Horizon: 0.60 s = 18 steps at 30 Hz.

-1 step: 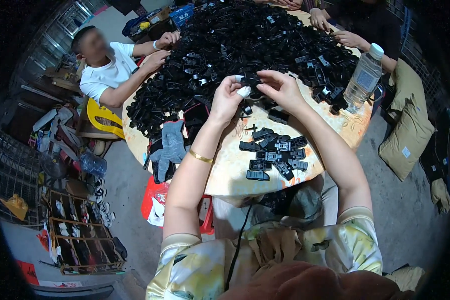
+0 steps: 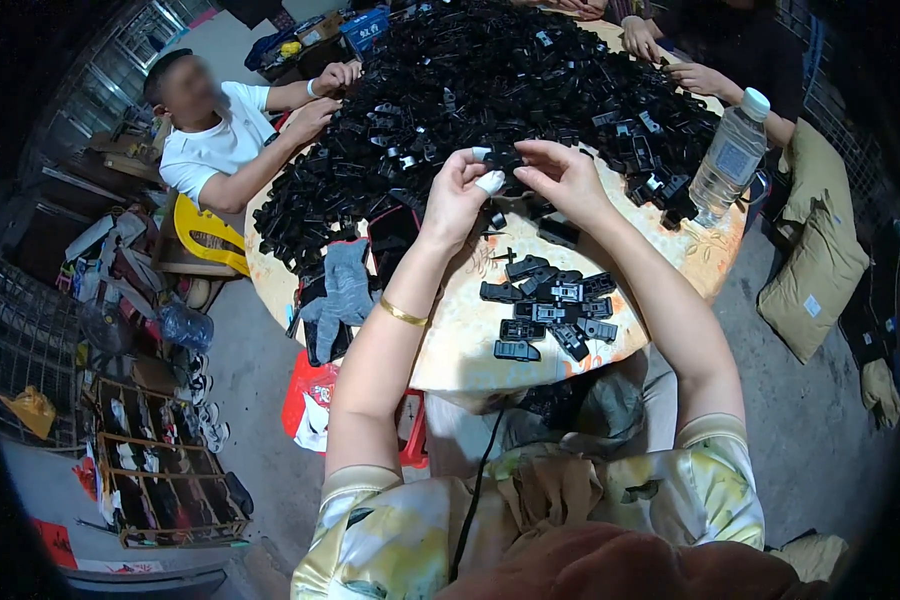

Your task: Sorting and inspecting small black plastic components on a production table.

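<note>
Two hands, one small black plastic clip (image 2: 504, 160) between them, over the table (image 2: 455, 350) at the near edge of the big pile of black clips (image 2: 470, 85). Clip sits straight ahead of the wearer, right of the left fingertips, left of the right ones. Long axis looks roughly left-right, but dark on dark, so can't confirm. Neither hand clearly nearer; both are at it.

Left hand (image 2: 452, 205): thumb and index nearly closed, pinching the clip's left end; white wraps on both tips. Right hand (image 2: 570, 185): thumb and index slightly parted at the clip's right end. Can't tell if they grip or just touch. Hands near each other, not visibly touching.

Loose cluster of black clips (image 2: 547, 312) lies nearer the body, between the forearms, closer to the right one, pieces at mixed angles. Grey glove (image 2: 342, 285) left of left forearm; clear bottle (image 2: 728, 160) well right of right hand.
</note>
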Available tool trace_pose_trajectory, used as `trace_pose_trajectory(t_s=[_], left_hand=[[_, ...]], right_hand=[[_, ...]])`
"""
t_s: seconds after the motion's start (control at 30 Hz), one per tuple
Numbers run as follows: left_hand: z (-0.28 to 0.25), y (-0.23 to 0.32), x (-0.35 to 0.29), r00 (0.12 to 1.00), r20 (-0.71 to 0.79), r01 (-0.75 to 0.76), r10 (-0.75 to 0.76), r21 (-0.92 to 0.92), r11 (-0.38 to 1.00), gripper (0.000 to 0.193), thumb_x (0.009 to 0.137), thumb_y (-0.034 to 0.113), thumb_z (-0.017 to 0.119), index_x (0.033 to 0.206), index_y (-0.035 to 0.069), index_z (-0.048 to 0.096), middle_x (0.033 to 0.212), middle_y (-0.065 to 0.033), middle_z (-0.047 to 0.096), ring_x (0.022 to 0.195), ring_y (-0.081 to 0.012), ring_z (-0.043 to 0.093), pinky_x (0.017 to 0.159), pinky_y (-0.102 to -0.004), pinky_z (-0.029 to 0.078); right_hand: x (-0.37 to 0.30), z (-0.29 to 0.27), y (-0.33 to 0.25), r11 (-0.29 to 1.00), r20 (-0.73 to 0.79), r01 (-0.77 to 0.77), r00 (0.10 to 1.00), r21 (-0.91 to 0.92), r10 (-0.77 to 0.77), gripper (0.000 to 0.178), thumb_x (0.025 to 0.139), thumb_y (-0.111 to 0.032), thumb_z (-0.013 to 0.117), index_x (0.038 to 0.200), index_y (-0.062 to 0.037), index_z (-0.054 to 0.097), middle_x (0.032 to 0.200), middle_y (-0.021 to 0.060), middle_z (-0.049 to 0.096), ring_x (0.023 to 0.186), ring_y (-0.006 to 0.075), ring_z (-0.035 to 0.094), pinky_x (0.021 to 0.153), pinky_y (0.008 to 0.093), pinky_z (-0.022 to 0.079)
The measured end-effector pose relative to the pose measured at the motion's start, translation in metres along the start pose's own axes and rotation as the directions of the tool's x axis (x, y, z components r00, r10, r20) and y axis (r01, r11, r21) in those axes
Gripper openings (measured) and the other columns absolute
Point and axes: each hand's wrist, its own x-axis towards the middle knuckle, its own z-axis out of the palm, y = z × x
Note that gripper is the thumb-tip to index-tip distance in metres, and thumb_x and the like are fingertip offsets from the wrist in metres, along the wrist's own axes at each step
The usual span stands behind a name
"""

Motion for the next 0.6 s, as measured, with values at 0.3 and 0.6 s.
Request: trace_pose_trajectory(t_s=[0.3, 0.6], left_hand=[[0.001, 0.002, -0.005, 0.996, 0.004, -0.09, 0.09, 0.018, 0.996, 0.031, 0.083, -0.001, 0.056, 0.113, -0.002, 0.05, 0.096, -0.0057, 0.06, 0.087, -0.0103, 0.057, 0.077, -0.0222, 0.048], [0.005, 0.0, -0.01, 0.992, -0.014, -0.123, 0.123, 0.041, 0.992, 0.04, 0.082, 0.001, 0.059, 0.119, -0.004, 0.047, 0.101, -0.006, 0.06, 0.088, -0.0102, 0.057, 0.078, -0.0237, 0.048]], right_hand=[[-0.003, 0.003, -0.013, 0.989, 0.014, 0.007, 1.0, 0.148, -0.009, 0.033, 0.079, -0.008, 0.067, 0.11, -0.0006, 0.059, 0.095, 0.0095, 0.065, 0.085, 0.0125, 0.062, 0.077, 0.0248, 0.05], [-0.011, 0.007, -0.024, 0.839, -0.004, 0.393, 0.905, -0.377, -0.426, 0.039, 0.076, -0.009, 0.066, 0.113, -0.0051, 0.057, 0.094, 0.0144, 0.065, 0.08, 0.0214, 0.064, 0.067, 0.028, 0.051]])
